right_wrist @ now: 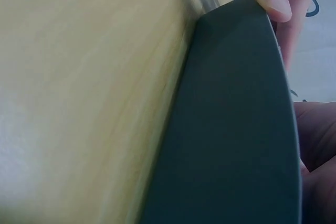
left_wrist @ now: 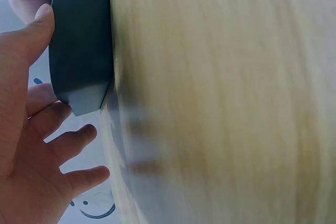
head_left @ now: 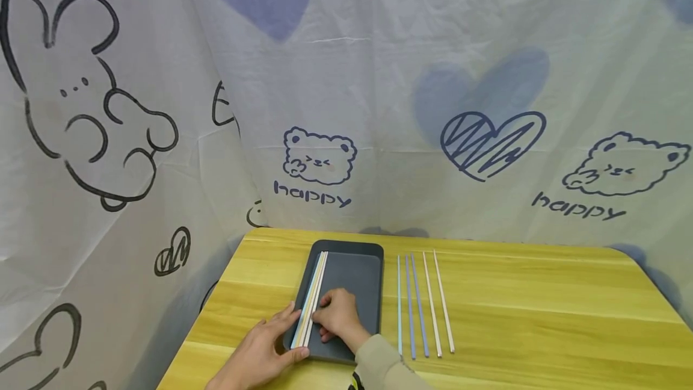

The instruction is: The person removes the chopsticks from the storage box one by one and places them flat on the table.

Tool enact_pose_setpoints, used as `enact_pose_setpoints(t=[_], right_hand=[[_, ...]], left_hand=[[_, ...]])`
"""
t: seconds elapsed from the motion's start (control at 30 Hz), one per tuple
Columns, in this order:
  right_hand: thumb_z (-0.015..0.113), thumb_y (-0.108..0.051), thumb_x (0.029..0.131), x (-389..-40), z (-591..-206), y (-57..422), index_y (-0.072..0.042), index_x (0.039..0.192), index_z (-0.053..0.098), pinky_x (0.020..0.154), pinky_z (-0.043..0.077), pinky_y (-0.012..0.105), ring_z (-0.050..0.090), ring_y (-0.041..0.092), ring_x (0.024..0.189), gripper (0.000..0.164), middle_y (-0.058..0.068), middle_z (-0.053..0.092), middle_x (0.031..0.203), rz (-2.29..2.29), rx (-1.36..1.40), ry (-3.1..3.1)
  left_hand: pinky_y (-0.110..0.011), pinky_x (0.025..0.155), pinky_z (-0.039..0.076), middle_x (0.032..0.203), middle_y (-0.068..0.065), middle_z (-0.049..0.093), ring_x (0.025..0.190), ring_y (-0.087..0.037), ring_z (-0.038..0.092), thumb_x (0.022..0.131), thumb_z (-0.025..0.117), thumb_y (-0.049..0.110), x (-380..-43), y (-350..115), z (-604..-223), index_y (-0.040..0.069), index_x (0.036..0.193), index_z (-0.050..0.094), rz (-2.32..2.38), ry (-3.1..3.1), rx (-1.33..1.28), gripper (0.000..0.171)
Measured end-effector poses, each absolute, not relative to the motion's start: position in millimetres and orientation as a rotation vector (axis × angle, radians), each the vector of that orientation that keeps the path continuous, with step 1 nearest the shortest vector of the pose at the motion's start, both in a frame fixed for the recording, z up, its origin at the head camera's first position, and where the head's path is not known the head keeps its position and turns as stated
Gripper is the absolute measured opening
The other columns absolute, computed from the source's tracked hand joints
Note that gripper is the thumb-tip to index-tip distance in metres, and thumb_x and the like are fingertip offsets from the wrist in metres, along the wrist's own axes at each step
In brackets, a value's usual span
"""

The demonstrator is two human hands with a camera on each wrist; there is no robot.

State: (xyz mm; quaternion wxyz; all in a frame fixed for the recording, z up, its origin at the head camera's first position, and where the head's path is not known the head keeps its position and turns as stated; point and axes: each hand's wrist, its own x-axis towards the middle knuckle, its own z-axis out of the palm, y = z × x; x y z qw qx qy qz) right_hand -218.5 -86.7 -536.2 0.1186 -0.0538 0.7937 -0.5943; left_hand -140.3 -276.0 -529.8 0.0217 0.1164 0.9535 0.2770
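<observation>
- The left hand (head_left: 262,345) is seen spread around the near left corner of a dark tray (head_left: 352,278), its thumb laid on the rim and its fingers parted beside the wall.
- By the right hand (head_left: 340,316), fingers curled inside the tray, the outermost white stick (head_left: 320,281) is pinched between thumb and forefinger.
- Between the two hands, a row of thin sticks (head_left: 313,290), pale blue, yellowish and white, is laid lengthwise along the tray's left side.
- To the right of the right hand, outside the tray, a light blue stick (head_left: 399,306), two violet sticks (head_left: 419,306) and two pale sticks (head_left: 444,306) are spaced apart on a wooden table (head_left: 552,306).
- Beyond both hands, the table is backed by a printed cloth (head_left: 390,89).
</observation>
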Motion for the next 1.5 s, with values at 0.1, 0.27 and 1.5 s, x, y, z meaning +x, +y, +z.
enact_pose_setpoints(t=[0.1,0.27,1.5], right_hand=[[0.08,0.006,0.079,-219,-536,-87,0.004,0.088,0.067,0.037,0.055,0.033,0.056,0.01,0.034,0.016,0.01,0.061,0.051,-1.727,-0.155,2.332],[0.085,-0.003,0.079,-220,-538,-90,0.001,0.087,0.066,0.035,0.053,0.03,0.053,0.007,0.032,0.021,0.006,0.058,0.049,-1.674,-0.174,2.403],[0.08,-0.01,0.079,-219,-534,-88,-0.012,0.045,0.053,0.032,0.05,0.03,0.052,0.01,0.027,0.043,0.001,0.052,0.036,-1.504,-0.077,2.537]], left_hand=[[-0.077,0.112,0.039,0.164,-0.014,0.047,0.146,-0.04,0.052,0.093,0.072,0.063,-140,-276,-530,0.011,0.153,0.058,0.864,2.957,0.365,0.081],[-0.077,0.111,0.039,0.164,-0.014,0.047,0.145,-0.04,0.053,0.093,0.072,0.063,-139,-277,-529,0.01,0.152,0.059,0.862,2.969,0.372,0.08],[-0.074,0.112,0.041,0.164,-0.014,0.047,0.145,-0.04,0.053,0.092,0.072,0.064,-137,-274,-529,0.01,0.152,0.058,0.843,2.998,0.361,0.082]])
